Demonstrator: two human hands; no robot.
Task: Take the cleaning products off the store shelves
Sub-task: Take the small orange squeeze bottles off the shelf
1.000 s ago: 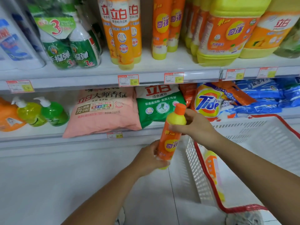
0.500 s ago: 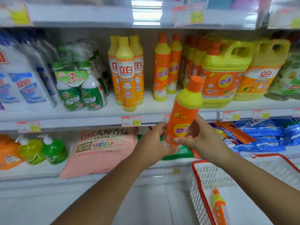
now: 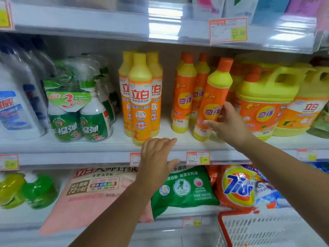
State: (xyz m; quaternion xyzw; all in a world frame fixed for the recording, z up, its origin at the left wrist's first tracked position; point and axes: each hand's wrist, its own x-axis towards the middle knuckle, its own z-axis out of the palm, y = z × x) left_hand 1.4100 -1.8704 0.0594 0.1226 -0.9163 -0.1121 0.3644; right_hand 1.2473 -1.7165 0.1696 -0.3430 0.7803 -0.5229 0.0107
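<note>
Here, in the head view, my right hand (image 3: 229, 125) holds the orange bottle (image 3: 213, 97) low on its body, thumb across the front and fingers behind. The bottle leans with its cap tipped to the right, and its yellow base is at the shelf (image 3: 106, 145); I cannot tell whether it touches. My left hand (image 3: 156, 157) is flat and spread, fingers straight, holding nothing, in front of the shelf edge and well left of that bottle.

Just above my left fingertips stand the yellow-capped bottles (image 3: 140, 97). Between my two hands, further back, are upright orange bottles (image 3: 184, 97) of the same kind. Behind my right hand sit big yellow jugs (image 3: 265, 97). Far left of my left hand are bundled green spray bottles (image 3: 78, 118). A price tag (image 3: 198, 158) hangs on the edge below my right hand.

Under my left forearm lie a pink bag (image 3: 92, 193) and a green bag (image 3: 185, 186); under my right arm, a Tide bag (image 3: 238, 188) and a white basket (image 3: 267, 229) with a red rim, cut off by the frame. The white bottles (image 3: 16, 111) at far left are blurred.
</note>
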